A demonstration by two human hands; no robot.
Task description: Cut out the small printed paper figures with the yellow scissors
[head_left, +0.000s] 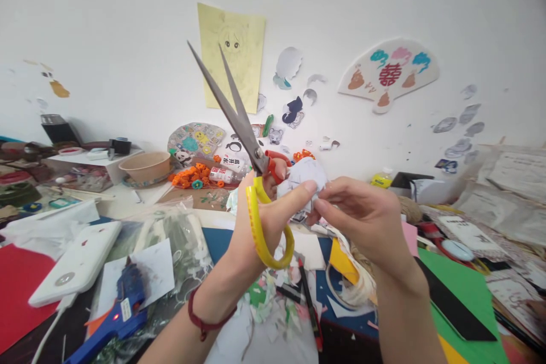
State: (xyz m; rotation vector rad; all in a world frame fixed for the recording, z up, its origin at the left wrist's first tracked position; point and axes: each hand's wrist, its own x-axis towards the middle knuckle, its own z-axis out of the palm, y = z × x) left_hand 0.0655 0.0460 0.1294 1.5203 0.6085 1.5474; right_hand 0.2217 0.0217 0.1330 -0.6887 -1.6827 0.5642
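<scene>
At left, a blue plastic glue gun (123,318) lies by shiny, wrinkled film. The left hand (273,213) carries open steel scissors (251,139), whose long axis goes up and leftward from the hand; their yellow loop hangs around it. This same hand is closed on the crumpled white paper (303,173) (roundish, with many folds), the thumb pressing its front. The paper lies just left of the right hand (369,210), whose fingertips are at its edge; I cannot tell if they pinch. Farther right is a flat green sheet (467,290).
</scene>
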